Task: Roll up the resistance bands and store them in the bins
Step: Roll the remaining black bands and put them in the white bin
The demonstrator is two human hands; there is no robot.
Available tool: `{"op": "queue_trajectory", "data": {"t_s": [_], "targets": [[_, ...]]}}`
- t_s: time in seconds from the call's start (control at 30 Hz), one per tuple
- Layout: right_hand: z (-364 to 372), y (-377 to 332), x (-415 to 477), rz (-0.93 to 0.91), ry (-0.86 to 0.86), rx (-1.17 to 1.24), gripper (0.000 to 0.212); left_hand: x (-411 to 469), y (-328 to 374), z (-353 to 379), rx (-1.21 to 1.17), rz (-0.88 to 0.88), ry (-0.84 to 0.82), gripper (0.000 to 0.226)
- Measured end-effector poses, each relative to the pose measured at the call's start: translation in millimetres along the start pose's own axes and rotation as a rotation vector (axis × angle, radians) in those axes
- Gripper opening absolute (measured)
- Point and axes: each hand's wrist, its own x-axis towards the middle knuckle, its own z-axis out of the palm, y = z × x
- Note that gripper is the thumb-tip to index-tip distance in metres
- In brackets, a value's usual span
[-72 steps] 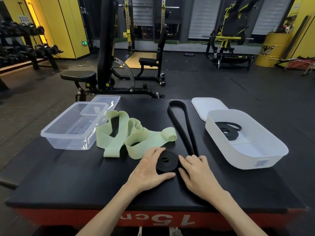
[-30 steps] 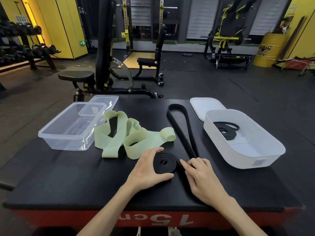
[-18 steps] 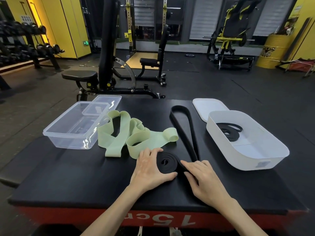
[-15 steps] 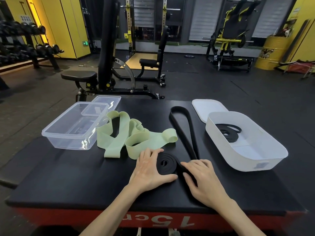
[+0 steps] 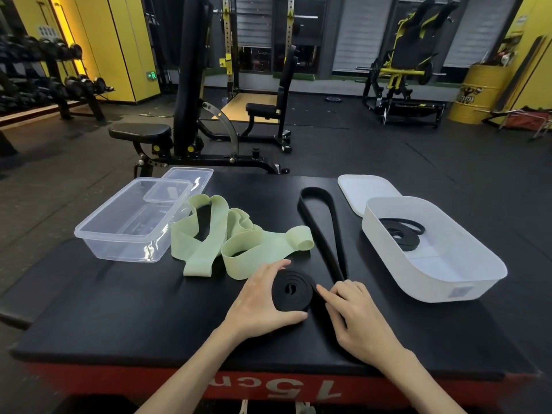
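The coil of the black band [image 5: 294,291] is thicker than before, and its loose loop toward upper centre is shorter. In the head view, the left hand [image 5: 257,303] grasps the coil at lower centre, thumb and fingers curled round it. The right hand [image 5: 358,318] is unclenched, its fingertips pressing the band's tail just beside the coil. The green band [image 5: 239,243] lies unrolled at centre left against the clear bin [image 5: 119,234]. The white bin [image 5: 403,273] at right holds a rolled band [image 5: 401,236].

**Surface layout**

Left bin [image 5: 98,234] sits at the left of the surface [image 5: 119,318], with the left lid [image 5: 191,177] behind it. Loose band [image 5: 239,243] is heaped just right of it. Half-rolled band [image 5: 292,291] lies front centre, between left hand [image 5: 260,300] and right hand [image 5: 358,315], its tail running back. Right bin [image 5: 418,279] sits at the right with a rolled band [image 5: 401,234] inside and the right lid [image 5: 364,189] behind.
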Motion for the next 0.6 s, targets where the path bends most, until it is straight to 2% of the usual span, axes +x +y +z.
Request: {"op": "queue_trajectory", "data": {"t_s": [0.3,0.47,0.6], "targets": [[-1,-2,0,0.048,-0.008,0.061,0.038,5,7,3,0.167,-0.021,-0.047,0.107],[-4,2,-1,0.125,-0.006,0.066,0.047,10,-6,-13,0.021,-0.007,-0.279,0.117],[-4,0,0,0.088,-0.016,0.046,0.046,6,-8,-10,-0.024,-0.016,-0.175,0.107]]}}
